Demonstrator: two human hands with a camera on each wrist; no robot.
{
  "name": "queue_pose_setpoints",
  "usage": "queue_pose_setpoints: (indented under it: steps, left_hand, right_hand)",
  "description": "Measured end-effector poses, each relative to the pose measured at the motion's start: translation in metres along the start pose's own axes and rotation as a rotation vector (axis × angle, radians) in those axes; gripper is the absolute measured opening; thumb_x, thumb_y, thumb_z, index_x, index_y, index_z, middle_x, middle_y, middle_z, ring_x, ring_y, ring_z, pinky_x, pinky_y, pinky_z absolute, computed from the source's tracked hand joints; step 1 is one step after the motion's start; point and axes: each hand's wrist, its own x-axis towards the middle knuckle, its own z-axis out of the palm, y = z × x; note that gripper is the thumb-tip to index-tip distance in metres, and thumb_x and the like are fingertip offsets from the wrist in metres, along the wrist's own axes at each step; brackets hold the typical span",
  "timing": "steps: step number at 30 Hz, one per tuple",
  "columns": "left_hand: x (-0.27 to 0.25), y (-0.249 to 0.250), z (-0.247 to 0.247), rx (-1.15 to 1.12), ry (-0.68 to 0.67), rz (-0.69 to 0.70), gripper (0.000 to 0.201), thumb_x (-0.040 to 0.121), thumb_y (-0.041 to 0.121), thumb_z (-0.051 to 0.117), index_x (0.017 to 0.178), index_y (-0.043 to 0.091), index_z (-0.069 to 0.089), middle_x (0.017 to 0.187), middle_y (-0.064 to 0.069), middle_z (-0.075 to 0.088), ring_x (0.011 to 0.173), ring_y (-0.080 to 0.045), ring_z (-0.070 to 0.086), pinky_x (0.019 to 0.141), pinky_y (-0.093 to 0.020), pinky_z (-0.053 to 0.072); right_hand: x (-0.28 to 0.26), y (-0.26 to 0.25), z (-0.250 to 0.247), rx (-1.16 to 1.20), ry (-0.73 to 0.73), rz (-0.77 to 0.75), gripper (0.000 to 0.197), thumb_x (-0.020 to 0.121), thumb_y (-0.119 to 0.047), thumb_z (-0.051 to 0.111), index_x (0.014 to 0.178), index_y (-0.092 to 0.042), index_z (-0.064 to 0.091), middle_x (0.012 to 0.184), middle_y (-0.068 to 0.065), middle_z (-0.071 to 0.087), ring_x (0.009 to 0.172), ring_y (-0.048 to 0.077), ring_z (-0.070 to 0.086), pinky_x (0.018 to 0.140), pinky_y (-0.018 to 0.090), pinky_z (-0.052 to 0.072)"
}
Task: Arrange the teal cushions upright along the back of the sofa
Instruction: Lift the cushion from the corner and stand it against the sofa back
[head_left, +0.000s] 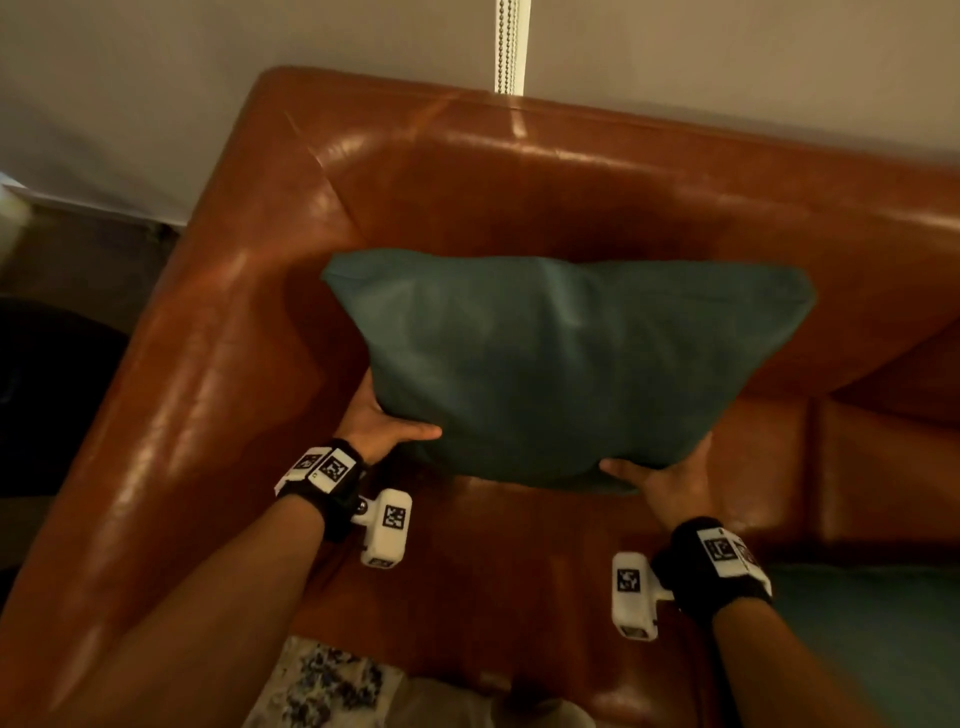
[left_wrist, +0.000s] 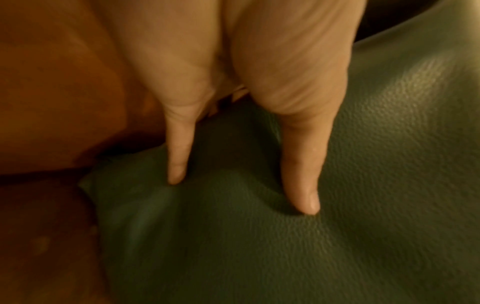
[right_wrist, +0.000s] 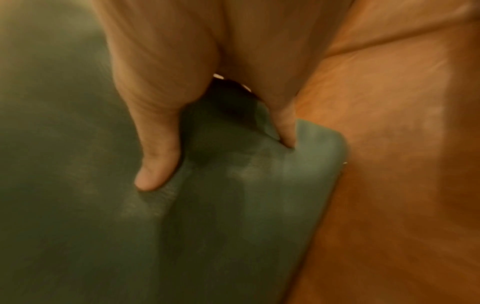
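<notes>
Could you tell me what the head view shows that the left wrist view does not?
Only the head view shows the right hand, the sofa's backrest, a second teal cushion lying on the seat at right, and the wall. Only the left wrist view shows the left hand's thumb denting the cushion's grained surface. Both show the left hand gripping the held teal cushion.

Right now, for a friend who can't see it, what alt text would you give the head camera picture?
Two bare hands hold a teal cushion by its lower corners, the left hand and the right hand, above the seat of a brown leather sofa, in its left corner near the backrest. Another teal cushion lies at the lower right.
</notes>
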Motion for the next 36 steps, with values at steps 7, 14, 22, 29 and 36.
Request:
queue_pose_setpoints:
  steps: [7,14,22,29,36]
  left_hand:
    - [0.03,0.012,0.021,0.007,-0.041,-0.017,0.114,0.035,0.008,0.085,0.127,0.055,0.037,0.122,0.014,0.058,0.118,-0.021,0.055,0.092,-0.05,0.053]
    - [0.034,-0.003,0.026,0.081,-0.032,0.03,0.141,0.022,0.031,0.096,0.142,0.036,0.023,0.139,0.006,0.049,0.124,-0.015,0.051,0.102,-0.046,0.047]
    - [0.021,-0.007,0.04,-0.005,0.087,-0.117,0.129,0.035,0.033,0.096,0.138,0.052,0.021,0.141,0.012,0.049,0.124,-0.02,0.051,0.099,-0.059,0.043]
    - [0.013,-0.003,0.054,-0.166,0.004,-0.194,0.119,0.044,0.022,0.088,0.139,0.05,0.022,0.141,0.005,0.048,0.124,-0.03,0.05,0.093,-0.065,0.044]
    - [0.021,-0.006,0.048,-0.135,-0.013,-0.177,0.112,0.046,0.019,0.087,0.135,0.051,0.028,0.136,0.006,0.051,0.121,-0.03,0.052,0.089,-0.063,0.048]
  right_hand:
    - [0.024,0.005,0.006,-0.046,-0.05,0.075,0.139,0.031,-0.031,0.096,0.142,-0.014,0.014,0.146,0.006,0.036,0.129,0.02,0.038,0.111,0.043,0.034]
    - [0.024,0.003,0.006,-0.003,-0.009,0.022,0.142,0.031,-0.042,0.093,0.144,-0.014,0.012,0.148,0.007,0.035,0.131,0.02,0.04,0.11,0.037,0.035]
    - [0.02,0.002,0.008,-0.001,0.098,-0.028,0.129,0.034,-0.051,0.092,0.139,-0.039,0.019,0.146,-0.001,0.038,0.132,0.018,0.042,0.11,0.046,0.038]
    - [0.015,-0.004,0.018,0.104,0.023,0.05,0.127,0.038,-0.043,0.092,0.143,-0.036,0.021,0.143,-0.002,0.045,0.128,0.022,0.047,0.105,0.052,0.042]
    - [0.02,-0.006,0.009,0.082,0.0,0.104,0.13,0.036,-0.031,0.094,0.142,-0.037,0.018,0.138,-0.007,0.045,0.125,0.023,0.048,0.1,0.061,0.043]
